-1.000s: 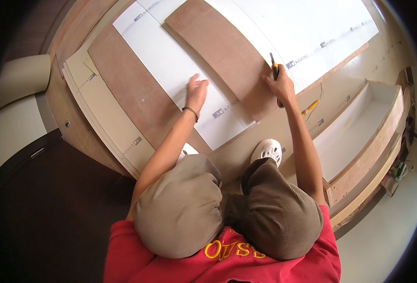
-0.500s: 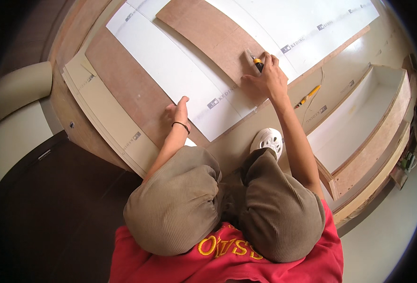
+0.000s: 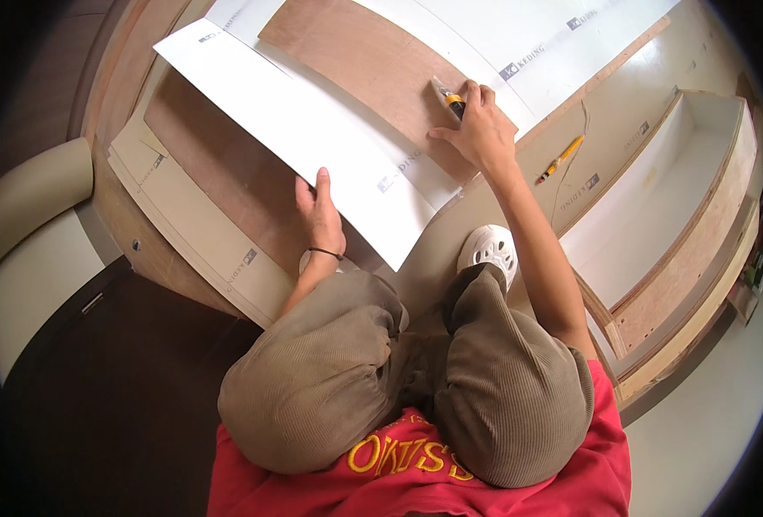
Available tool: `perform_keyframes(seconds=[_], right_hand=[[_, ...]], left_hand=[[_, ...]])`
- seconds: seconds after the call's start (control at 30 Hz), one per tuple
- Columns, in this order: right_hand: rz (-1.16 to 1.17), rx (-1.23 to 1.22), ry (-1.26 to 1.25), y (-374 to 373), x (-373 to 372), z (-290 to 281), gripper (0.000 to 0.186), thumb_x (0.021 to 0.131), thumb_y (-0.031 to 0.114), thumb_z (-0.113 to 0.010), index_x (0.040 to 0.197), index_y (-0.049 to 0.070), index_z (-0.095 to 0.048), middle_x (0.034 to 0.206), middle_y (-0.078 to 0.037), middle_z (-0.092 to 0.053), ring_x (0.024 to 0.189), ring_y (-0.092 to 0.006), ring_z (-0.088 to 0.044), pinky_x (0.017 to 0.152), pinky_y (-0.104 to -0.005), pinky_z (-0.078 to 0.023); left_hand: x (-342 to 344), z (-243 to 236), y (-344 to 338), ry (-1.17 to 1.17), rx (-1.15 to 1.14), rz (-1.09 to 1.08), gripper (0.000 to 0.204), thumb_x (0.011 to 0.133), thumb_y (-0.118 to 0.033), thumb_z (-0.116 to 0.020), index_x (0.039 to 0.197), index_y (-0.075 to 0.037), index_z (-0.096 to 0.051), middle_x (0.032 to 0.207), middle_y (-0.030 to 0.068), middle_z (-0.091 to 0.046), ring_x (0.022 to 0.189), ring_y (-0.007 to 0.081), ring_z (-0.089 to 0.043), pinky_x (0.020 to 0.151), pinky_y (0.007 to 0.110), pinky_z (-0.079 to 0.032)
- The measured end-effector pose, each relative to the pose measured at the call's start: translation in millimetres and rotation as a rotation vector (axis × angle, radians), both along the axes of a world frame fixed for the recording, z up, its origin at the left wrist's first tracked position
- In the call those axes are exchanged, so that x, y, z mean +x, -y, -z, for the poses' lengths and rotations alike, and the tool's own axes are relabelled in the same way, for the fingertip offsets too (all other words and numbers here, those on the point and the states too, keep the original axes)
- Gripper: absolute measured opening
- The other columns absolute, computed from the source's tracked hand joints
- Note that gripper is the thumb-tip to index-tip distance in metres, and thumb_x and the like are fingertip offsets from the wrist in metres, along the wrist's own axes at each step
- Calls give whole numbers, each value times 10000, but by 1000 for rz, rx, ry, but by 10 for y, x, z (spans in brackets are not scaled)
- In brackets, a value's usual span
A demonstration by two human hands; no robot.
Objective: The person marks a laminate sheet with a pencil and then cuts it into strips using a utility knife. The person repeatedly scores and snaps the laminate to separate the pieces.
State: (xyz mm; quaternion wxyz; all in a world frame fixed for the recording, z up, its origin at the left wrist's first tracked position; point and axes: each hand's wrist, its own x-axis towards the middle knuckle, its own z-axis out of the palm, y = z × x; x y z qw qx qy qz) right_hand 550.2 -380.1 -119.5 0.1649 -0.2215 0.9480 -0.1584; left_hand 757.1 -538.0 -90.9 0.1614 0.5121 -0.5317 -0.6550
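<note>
In the head view, the left hand (image 3: 319, 221) grips the long left edge of a thin white sheet (image 3: 312, 121), thumb on top and fingers curled beneath. That edge is raised and the sheet tilts, its near corner off the surface. Below the gap lies a reddish-brown board (image 3: 226, 172), and left of it a beige sheet (image 3: 187, 226) marked with dark printed logos.

The right hand (image 3: 482, 133) is closed around a yellow-and-black utility knife (image 3: 454, 102) (its pale tip points away from the person, toward the upper left) and rests over the near end of a brown strip (image 3: 347, 47). This strip lies lengthwise on the white material, right of the lifted part; more white sheeting (image 3: 485, 30) extends on its far side.

To the right, a slim yellow pen-shaped tool (image 3: 559, 161) lies near a long wooden box (image 3: 666, 177) with a white interior. A white clog (image 3: 490, 252), pierced with holes, stands between the person's forearms, just below the sheet's near end.
</note>
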Motion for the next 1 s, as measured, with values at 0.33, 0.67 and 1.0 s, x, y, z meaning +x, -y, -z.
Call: perform_keyframes(seconds=[0.33, 0.67, 1.0], right_hand=[[-2, -46, 29, 5, 8, -26, 1002, 631, 452, -888, 1374, -11, -399, 1351, -261, -480, 1003, -363, -678, 782, -415, -588], [95, -262, -89, -70, 225, -54, 490, 882, 324, -700, 1194, 18, -477, 1233, -268, -545, 815, -416, -672, 670, -451, -558], [-72, -46, 442, -803, 1400, -166, 216, 988, 268, -551, 1086, 83, -500, 693, -246, -625, 659, -444, -638, 586, -499, -500]], left_hand=[[264, 120, 1, 72, -64, 144, 405, 1026, -216, -521, 1345, 23, -450, 1308, 115, -552, 1195, 212, -515, 1036, 351, -387], [826, 592, 244, 266, 393, 93, 416, 975, -422, -623, 1190, -83, -515, 1199, 84, -597, 1072, 219, -584, 925, 413, -438], [881, 625, 125, 171, 303, 36, 314, 968, -402, -645, 1019, -100, -575, 960, -12, -548, 856, 106, -502, 808, 342, -455]])
